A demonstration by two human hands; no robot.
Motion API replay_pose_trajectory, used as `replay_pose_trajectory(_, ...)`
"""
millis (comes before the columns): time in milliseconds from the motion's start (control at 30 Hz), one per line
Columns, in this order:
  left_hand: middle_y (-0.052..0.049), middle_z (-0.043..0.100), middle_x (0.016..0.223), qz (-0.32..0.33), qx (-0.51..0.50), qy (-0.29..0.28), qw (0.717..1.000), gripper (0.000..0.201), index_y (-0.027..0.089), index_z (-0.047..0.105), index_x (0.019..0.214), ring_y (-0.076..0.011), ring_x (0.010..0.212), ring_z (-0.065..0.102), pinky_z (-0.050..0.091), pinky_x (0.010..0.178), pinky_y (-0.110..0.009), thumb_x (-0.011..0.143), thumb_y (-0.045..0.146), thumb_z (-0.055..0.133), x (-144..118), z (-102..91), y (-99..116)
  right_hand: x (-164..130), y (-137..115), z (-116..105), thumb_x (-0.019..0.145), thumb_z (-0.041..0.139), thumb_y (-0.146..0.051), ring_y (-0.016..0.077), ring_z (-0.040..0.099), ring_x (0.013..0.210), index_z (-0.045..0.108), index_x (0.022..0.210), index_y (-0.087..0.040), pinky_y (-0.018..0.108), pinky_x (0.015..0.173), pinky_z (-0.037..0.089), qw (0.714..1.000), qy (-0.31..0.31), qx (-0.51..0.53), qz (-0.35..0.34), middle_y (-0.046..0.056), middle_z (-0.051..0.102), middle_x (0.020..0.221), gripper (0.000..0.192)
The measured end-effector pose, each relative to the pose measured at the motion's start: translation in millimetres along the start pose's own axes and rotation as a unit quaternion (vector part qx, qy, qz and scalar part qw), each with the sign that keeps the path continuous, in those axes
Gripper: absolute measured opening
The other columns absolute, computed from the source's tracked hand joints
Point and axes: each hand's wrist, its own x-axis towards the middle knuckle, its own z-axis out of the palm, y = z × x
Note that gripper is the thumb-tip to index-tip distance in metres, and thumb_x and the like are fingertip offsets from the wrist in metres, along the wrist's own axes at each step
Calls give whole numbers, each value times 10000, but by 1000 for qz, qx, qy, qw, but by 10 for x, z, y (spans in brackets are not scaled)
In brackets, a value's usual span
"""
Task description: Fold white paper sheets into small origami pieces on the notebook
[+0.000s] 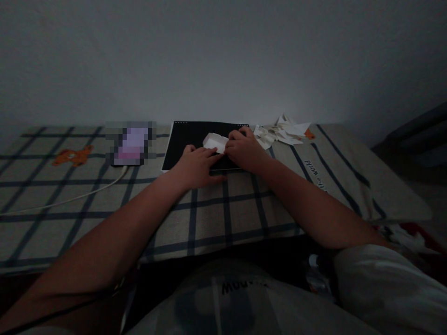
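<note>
Pretty dim shot, so details are limited. Both hands are working on a small folded piece of white paper (215,141) that sits on a black board (195,139), some kind of dark flat pad or mat with a row of tiny pale dots along its far edge. That board is the easiest thing to orient by.

The left hand (195,166) lies flat over the near edge of the board, fingers stretched out fairly wide and pointing toward the paper, fingertips right at its near side. The right hand (244,150) is on the board's right part, fingers curled in and pinching the right end of the paper. How tight the pinch is, I can't tell in this light.

Just past the board's right edge there's a loose heap of white paper scraps (281,132), with a bit of orange at its far side. Left of the board is a phone (131,144) with its screen lit, a pale cable (70,199) trailing away from it. Further left, an orange bear print (72,156) on the checked bedsheet (223,209) that everything rests on. Behind the board, a plain wall (223,56).
</note>
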Motion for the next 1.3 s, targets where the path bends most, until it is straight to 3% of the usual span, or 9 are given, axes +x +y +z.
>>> replay_pose_trajectory(233,-172,499,1724,-10,3,-9,1000,821,213,486,1692,-413,1494,548,340,1197,-597,1018,670,585,-17,-19,42,2,-5,45,1016,594,-154,332,514,1181,861,1089,-233,533,1086,279,999,23,-27,0,108,812,1005,288)
replay_pose_trajectory(433,-155,489,1733,-1,-11,-19,1000,777,250,536,1657,-407,1511,537,338,1202,-597,1002,662,604,-15,-33,-20,-15,-9,26,1037,587,-179,323,514,1179,856,1076,-214,520,1080,273,1000,9,-22,1,111,808,1025,274)
replay_pose_trajectory(700,-160,488,1734,-7,-11,-11,1000,787,232,509,1671,-403,1520,521,346,1201,-605,1012,653,597,-17,-5,-14,-2,4,38,1035,568,-167,318,542,1155,853,1023,-207,531,1064,291,999,16,7,39,121,822,1036,288)
replay_pose_trajectory(1100,-146,447,1763,-22,-13,-22,999,828,255,445,1718,-438,1553,469,341,1211,-644,1020,687,557,-9,35,-12,7,-33,37,1041,543,-197,328,511,1162,855,1055,-214,543,1071,262,1000,11,1,15,110,801,1014,313)
replay_pose_trajectory(1300,-118,430,1774,-17,-6,-32,999,806,280,462,1709,-414,1566,465,329,1225,-648,1025,696,551,-10,19,-37,3,-25,33,1026,569,-185,333,513,1156,858,1022,-212,537,1063,260,1000,22,17,14,116,811,1024,291)
